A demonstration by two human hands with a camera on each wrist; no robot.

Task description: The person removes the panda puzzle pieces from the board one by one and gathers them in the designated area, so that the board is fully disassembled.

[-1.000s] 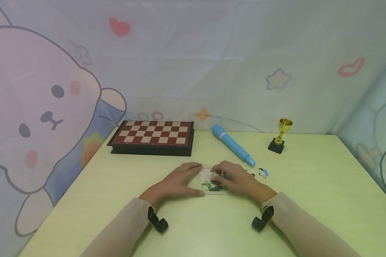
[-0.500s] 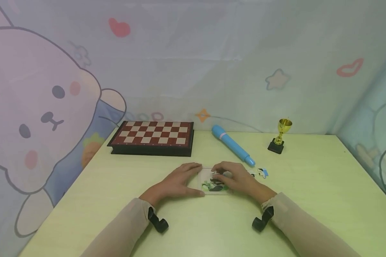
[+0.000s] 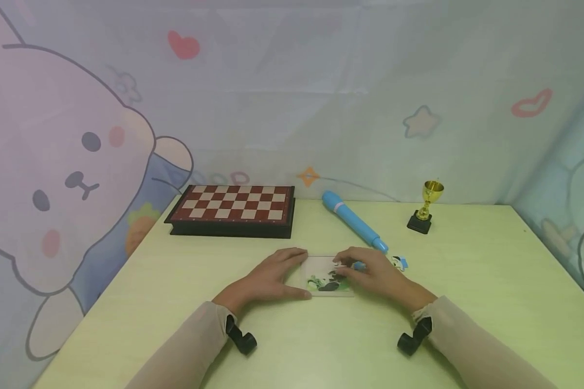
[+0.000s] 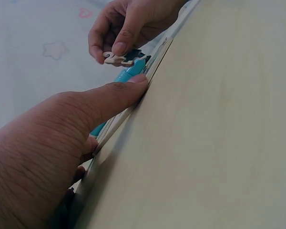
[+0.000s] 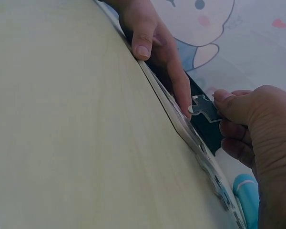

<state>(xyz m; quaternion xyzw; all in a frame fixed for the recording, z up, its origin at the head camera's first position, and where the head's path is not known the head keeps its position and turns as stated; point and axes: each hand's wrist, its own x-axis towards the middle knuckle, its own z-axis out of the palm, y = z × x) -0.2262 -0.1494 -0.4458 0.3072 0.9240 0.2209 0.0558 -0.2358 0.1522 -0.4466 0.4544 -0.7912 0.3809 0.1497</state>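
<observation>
A thin puzzle board (image 3: 316, 265) lies on the table, a green and black picture showing on its lower part. My left hand (image 3: 272, 275) rests along its left side, thumb at the near edge and fingers stretched to the far corner. In the left wrist view the thumb (image 4: 117, 95) presses on the board's edge. My right hand (image 3: 377, 273) pinches a jigsaw piece (image 5: 206, 109) between thumb and fingers, raised over the board's right part. The piece has a dark face and a pale knob. The board's far right corner is partly hidden behind my right hand.
A loose jigsaw piece (image 3: 400, 263) in blue and white lies just beyond my right hand. Behind stand a folding chessboard (image 3: 233, 208), a blue pen-shaped tube (image 3: 355, 220) and a small gold trophy cup (image 3: 425, 205). A printed cloth (image 3: 350, 108) hangs behind the table.
My right hand has drawn back to the right with the jigsaw piece between its fingers, uncovering more of the board. The left hand keeps its place; the head view has shifted slightly.
</observation>
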